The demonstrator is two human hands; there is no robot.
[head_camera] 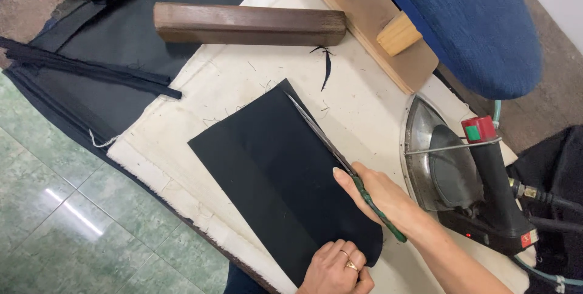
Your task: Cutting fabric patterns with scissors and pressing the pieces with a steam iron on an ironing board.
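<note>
A black rectangular piece of fabric (267, 172) lies flat on a cream padded cloth (243, 81). My right hand (379, 197) grips green-handled scissors (331, 145), whose long blades run along the fabric's right edge toward its far corner. My left hand (334, 266), with rings on its fingers, presses down on the near end of the black fabric.
An electric iron (452, 172) with a red knob rests on its side right of the scissors. A dark wooden block (246, 23) lies at the far edge of the cloth. A blue padded sleeve board (473, 20) on wooden supports stands at the back right. Dark cloth (103, 57) drapes left over green floor tiles.
</note>
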